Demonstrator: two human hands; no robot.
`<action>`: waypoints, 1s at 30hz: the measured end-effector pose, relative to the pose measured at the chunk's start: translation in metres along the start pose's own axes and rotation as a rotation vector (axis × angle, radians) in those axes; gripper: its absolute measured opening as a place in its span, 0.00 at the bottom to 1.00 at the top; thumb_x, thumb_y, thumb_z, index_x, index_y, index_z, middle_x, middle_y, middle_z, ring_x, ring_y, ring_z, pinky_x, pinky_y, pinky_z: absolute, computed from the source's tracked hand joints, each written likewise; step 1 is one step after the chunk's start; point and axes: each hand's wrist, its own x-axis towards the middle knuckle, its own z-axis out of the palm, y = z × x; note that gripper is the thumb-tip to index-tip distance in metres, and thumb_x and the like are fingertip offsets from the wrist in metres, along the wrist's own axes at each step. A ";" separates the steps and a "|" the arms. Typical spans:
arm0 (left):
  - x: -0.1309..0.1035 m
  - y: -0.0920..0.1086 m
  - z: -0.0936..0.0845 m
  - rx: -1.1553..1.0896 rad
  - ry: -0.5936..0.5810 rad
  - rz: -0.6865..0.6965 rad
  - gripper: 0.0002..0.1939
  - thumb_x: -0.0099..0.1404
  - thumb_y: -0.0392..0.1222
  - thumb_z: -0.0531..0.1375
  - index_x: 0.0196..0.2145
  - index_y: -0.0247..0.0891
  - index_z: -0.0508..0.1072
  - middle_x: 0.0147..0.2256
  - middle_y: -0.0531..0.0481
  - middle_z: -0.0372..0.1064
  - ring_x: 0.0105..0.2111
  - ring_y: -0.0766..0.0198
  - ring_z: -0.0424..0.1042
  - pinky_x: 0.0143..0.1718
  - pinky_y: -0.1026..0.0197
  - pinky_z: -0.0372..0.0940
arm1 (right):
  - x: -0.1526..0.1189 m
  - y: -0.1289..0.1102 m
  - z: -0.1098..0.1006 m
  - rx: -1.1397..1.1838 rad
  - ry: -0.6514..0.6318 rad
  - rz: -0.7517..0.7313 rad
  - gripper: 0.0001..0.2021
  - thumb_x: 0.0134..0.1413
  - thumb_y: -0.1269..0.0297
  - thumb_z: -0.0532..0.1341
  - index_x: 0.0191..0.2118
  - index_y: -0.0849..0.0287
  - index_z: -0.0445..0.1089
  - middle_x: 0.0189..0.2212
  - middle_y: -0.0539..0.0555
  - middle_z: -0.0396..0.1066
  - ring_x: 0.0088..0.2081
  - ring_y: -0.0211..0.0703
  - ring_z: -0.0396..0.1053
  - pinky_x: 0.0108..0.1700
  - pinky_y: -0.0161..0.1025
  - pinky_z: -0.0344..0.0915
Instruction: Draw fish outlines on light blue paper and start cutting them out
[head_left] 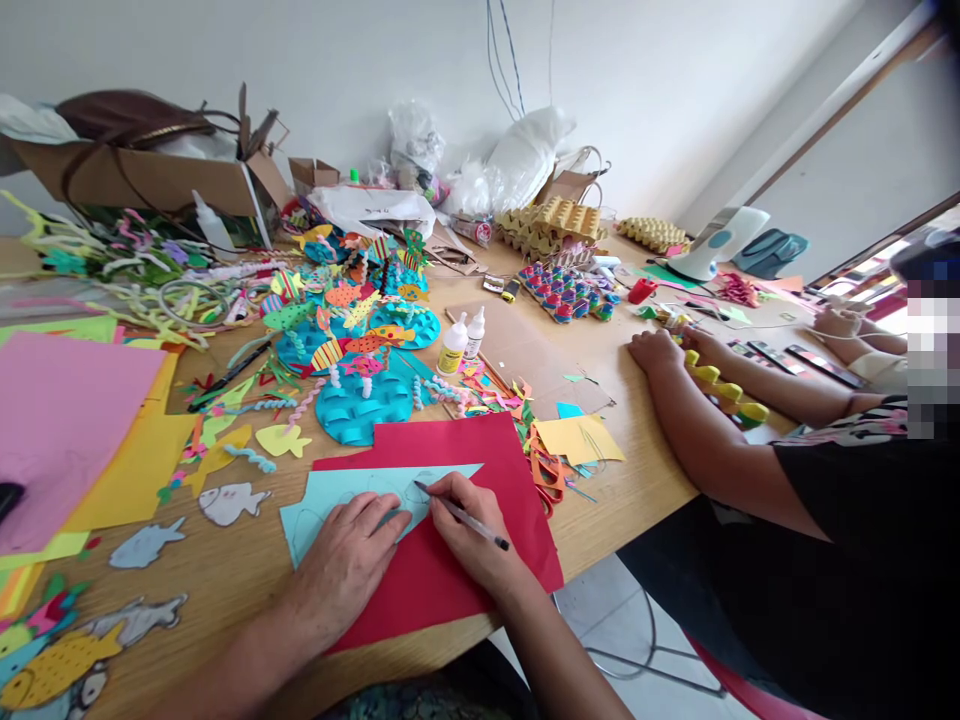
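Paper scraps [481, 386] beside red sheet [529, 530]

The left hand [349, 560] lies flat on a light blue sheet [330, 492], which bears pen outlines and rests on a larger red sheet [480, 520]. The right hand [476, 525] holds a pen [469, 522], its tip on the blue sheet. Above the red sheet stand blue bases [364, 405] carrying colored paper fish [365, 343], with two white-capped glue bottles [452, 345] just beside them. Fish cutouts [231, 503] and stacked colored paper [71, 430] occupy the left side. At right, another person's hands [656, 350] touch a yellow egg-carton strip [724, 390].
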 end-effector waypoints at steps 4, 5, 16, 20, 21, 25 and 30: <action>0.001 0.000 0.000 -0.006 0.007 0.006 0.16 0.63 0.30 0.51 0.46 0.40 0.69 0.46 0.47 0.68 0.45 0.55 0.64 0.42 0.55 0.63 | 0.000 0.001 0.001 -0.021 0.004 -0.024 0.07 0.50 0.68 0.53 0.29 0.59 0.68 0.21 0.50 0.67 0.23 0.37 0.63 0.25 0.32 0.56; 0.001 0.000 0.000 -0.008 0.012 0.007 0.16 0.63 0.30 0.51 0.46 0.40 0.69 0.46 0.47 0.68 0.45 0.55 0.64 0.42 0.55 0.63 | 0.000 0.002 0.001 -0.023 0.005 -0.028 0.07 0.49 0.68 0.53 0.29 0.59 0.67 0.21 0.49 0.67 0.23 0.37 0.62 0.25 0.32 0.56; 0.001 0.001 0.000 -0.015 0.092 0.024 0.15 0.66 0.30 0.47 0.45 0.39 0.69 0.44 0.47 0.69 0.43 0.56 0.65 0.39 0.54 0.64 | -0.005 0.006 -0.003 0.053 0.023 -0.018 0.05 0.38 0.73 0.50 0.24 0.58 0.60 0.16 0.43 0.54 0.19 0.33 0.52 0.21 0.29 0.48; 0.001 0.001 -0.001 -0.012 0.097 0.030 0.15 0.66 0.31 0.47 0.44 0.39 0.70 0.44 0.47 0.69 0.43 0.56 0.65 0.39 0.55 0.64 | -0.006 0.004 -0.005 0.074 0.016 -0.026 0.05 0.37 0.72 0.49 0.22 0.57 0.59 0.16 0.44 0.57 0.19 0.33 0.53 0.21 0.29 0.50; 0.001 0.001 0.000 -0.010 0.095 0.028 0.15 0.66 0.31 0.47 0.45 0.39 0.70 0.44 0.47 0.69 0.43 0.56 0.65 0.39 0.55 0.64 | -0.006 0.004 -0.005 0.073 0.020 -0.026 0.05 0.37 0.72 0.49 0.22 0.57 0.59 0.17 0.45 0.58 0.20 0.33 0.54 0.22 0.29 0.50; 0.001 0.001 0.000 -0.006 0.084 0.019 0.15 0.66 0.31 0.48 0.45 0.39 0.69 0.44 0.47 0.68 0.43 0.56 0.65 0.40 0.54 0.63 | -0.005 0.006 -0.003 0.055 0.054 -0.001 0.05 0.41 0.71 0.51 0.24 0.58 0.63 0.17 0.45 0.60 0.19 0.34 0.56 0.22 0.30 0.51; 0.001 0.001 -0.001 -0.003 0.072 0.029 0.15 0.64 0.30 0.50 0.45 0.39 0.69 0.45 0.47 0.68 0.44 0.55 0.65 0.41 0.54 0.64 | -0.001 0.003 0.000 0.032 0.026 -0.016 0.06 0.48 0.67 0.53 0.28 0.59 0.68 0.18 0.47 0.64 0.20 0.34 0.59 0.23 0.30 0.54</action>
